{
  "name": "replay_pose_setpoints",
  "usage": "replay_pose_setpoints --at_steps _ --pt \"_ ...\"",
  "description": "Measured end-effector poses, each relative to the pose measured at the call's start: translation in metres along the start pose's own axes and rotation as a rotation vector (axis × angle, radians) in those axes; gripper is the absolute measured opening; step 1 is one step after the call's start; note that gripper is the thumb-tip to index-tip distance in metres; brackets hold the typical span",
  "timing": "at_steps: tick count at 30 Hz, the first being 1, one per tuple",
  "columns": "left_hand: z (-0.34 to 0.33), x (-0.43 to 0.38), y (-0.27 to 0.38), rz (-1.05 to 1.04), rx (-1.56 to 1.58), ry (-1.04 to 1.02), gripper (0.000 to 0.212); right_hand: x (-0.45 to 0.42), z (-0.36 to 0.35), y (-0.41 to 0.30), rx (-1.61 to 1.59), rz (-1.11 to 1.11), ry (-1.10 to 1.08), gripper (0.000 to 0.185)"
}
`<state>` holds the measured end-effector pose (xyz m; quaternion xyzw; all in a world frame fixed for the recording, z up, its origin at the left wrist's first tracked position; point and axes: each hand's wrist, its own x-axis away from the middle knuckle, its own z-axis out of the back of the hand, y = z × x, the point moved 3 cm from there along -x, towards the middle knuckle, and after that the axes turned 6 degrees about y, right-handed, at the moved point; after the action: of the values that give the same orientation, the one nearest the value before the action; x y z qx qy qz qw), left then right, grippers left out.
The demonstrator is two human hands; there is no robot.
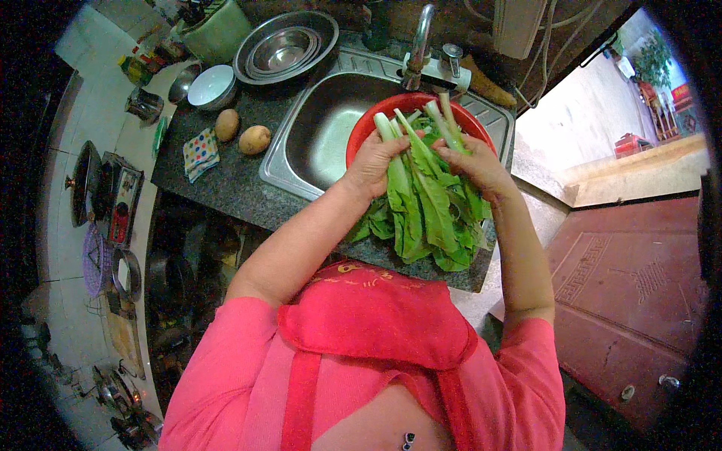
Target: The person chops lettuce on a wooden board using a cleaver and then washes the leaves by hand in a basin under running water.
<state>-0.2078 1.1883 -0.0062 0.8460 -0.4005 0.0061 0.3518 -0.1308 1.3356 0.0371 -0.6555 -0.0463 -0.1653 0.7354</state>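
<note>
A bunch of leafy greens (426, 191) with pale stalks hangs over the near rim of a red basin (361, 127). My left hand (378, 160) grips stalks on the bunch's left side. On the right, my right hand (476, 163) holds more stalks, its thumb turned inward. The stalk ends point towards the tap, and the leaves spread towards me over the counter edge. The basin sits in the right part of a stainless steel sink (324, 118); its inside is mostly hidden by the greens and my hands.
A tap (417, 51) rises behind the basin. Two potatoes (255, 140), a dotted cloth (201, 153), a white bowl (211, 87) and nested metal basins (285, 51) stand left of the sink. A reddish-brown door (632, 282) is at the right.
</note>
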Motion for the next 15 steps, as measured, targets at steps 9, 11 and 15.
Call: replay_pose_setpoints --at_steps 9,11,15 --pt "0.003 -0.001 -0.002 -0.009 -0.134 0.159 0.019 -0.006 0.001 -0.001 -0.365 -0.166 0.057 0.027" --pt "0.009 -0.002 -0.002 -0.033 -0.133 0.178 0.018 -0.009 0.01 -0.008 -0.131 -0.152 0.062 0.026" --pt "0.004 -0.007 -0.01 0.042 -0.063 0.145 0.019 -0.038 0.04 0.015 0.485 0.142 0.147 0.028"
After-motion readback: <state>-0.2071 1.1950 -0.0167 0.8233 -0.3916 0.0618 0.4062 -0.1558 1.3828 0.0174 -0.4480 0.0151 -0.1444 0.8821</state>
